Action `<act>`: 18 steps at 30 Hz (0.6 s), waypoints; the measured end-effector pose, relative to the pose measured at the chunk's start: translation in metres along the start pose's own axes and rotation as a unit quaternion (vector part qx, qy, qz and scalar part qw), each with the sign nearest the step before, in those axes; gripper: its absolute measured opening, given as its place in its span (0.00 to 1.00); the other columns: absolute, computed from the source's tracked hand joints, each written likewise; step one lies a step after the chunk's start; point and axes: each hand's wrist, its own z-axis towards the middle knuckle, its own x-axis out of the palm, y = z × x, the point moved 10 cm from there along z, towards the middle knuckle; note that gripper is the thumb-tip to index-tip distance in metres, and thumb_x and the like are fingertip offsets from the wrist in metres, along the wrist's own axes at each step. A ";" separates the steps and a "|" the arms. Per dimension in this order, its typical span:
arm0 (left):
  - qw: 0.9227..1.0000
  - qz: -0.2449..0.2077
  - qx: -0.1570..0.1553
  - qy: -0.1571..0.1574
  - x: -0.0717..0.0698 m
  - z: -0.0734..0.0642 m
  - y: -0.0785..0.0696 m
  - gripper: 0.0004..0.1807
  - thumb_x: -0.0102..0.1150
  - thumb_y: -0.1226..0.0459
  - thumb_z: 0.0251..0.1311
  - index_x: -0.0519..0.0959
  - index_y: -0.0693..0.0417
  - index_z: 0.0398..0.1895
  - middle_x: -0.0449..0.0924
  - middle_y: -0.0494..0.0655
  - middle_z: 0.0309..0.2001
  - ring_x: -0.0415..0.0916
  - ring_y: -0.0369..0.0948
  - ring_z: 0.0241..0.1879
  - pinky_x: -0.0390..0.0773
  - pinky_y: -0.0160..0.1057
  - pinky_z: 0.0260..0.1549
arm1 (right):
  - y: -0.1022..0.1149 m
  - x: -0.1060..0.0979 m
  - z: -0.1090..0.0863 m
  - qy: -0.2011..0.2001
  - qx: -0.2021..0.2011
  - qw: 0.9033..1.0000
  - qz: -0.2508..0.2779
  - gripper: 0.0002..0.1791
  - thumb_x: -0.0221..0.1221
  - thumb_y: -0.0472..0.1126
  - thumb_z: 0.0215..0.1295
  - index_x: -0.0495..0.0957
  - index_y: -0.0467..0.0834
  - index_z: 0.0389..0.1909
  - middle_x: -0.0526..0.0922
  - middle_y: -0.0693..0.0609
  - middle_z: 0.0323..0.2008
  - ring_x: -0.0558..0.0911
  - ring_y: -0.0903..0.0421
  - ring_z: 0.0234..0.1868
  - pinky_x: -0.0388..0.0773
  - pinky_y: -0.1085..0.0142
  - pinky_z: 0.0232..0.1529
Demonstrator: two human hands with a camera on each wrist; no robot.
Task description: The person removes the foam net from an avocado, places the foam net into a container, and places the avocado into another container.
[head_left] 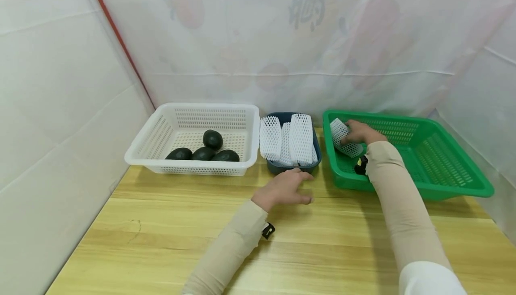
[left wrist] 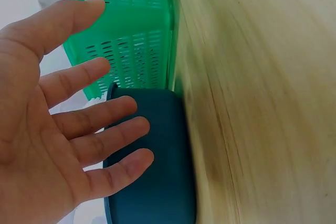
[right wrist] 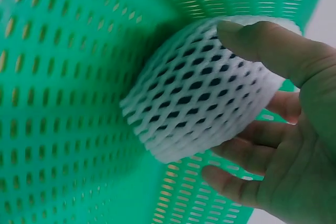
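Observation:
Inside the green basket [head_left: 437, 193], at its left end, my right hand [head_left: 363, 133] holds an avocado in a white foam net sleeve [right wrist: 194, 95]. The thumb lies over the net and the fingers sit under and behind it; dark skin shows through the mesh. My left hand [head_left: 285, 188], fingers spread and holding nothing, hovers in front of the dark blue bin [left wrist: 152, 156]. Several white foam net sleeves [head_left: 301, 138] stand in that bin, some poking above its rim.
A white basket [head_left: 203, 166] on the left holds several dark avocados [head_left: 212, 139]. The baskets and bin line up along the back of the wooden table [head_left: 161, 232]. White sheeting [head_left: 250, 40] hangs behind and beside them.

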 end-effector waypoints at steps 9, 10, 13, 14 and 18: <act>0.999 0.004 -0.008 0.035 0.012 0.005 0.003 0.31 0.65 0.48 0.51 0.74 0.49 0.58 0.74 0.42 0.51 0.68 0.36 0.50 0.68 0.30 0.47 | -0.007 0.006 0.008 0.000 0.013 1.000 -0.020 0.42 0.59 0.41 0.60 0.47 0.24 0.64 0.61 0.24 0.53 0.66 0.29 0.51 0.69 0.42 0.43; 0.999 0.006 -0.008 0.037 0.013 0.005 0.003 0.30 0.65 0.48 0.51 0.74 0.49 0.58 0.74 0.42 0.51 0.69 0.36 0.50 0.68 0.29 0.47 | -0.008 0.006 0.008 0.002 0.012 1.000 -0.018 0.42 0.59 0.41 0.60 0.47 0.24 0.64 0.61 0.24 0.53 0.66 0.29 0.51 0.69 0.42 0.43; 0.999 0.016 -0.011 0.039 0.014 0.006 0.003 0.30 0.65 0.49 0.52 0.74 0.48 0.58 0.74 0.43 0.50 0.69 0.36 0.50 0.68 0.29 0.47 | -0.008 0.007 0.009 0.006 0.012 1.000 -0.009 0.42 0.58 0.40 0.60 0.45 0.25 0.65 0.60 0.24 0.53 0.65 0.29 0.51 0.68 0.41 0.43; 0.999 0.018 -0.011 0.040 0.014 0.006 0.003 0.30 0.65 0.49 0.52 0.74 0.48 0.58 0.74 0.43 0.50 0.69 0.36 0.50 0.68 0.29 0.47 | -0.008 0.008 0.010 0.007 0.012 1.000 -0.005 0.42 0.58 0.39 0.60 0.45 0.25 0.65 0.60 0.24 0.53 0.65 0.29 0.51 0.68 0.41 0.43; 0.999 0.023 -0.009 0.039 0.013 0.007 0.001 0.29 0.65 0.49 0.52 0.75 0.49 0.57 0.74 0.43 0.50 0.69 0.36 0.50 0.68 0.29 0.47 | -0.008 0.007 0.010 0.009 0.013 1.000 0.001 0.42 0.58 0.39 0.61 0.44 0.26 0.65 0.59 0.24 0.53 0.65 0.29 0.51 0.68 0.40 0.43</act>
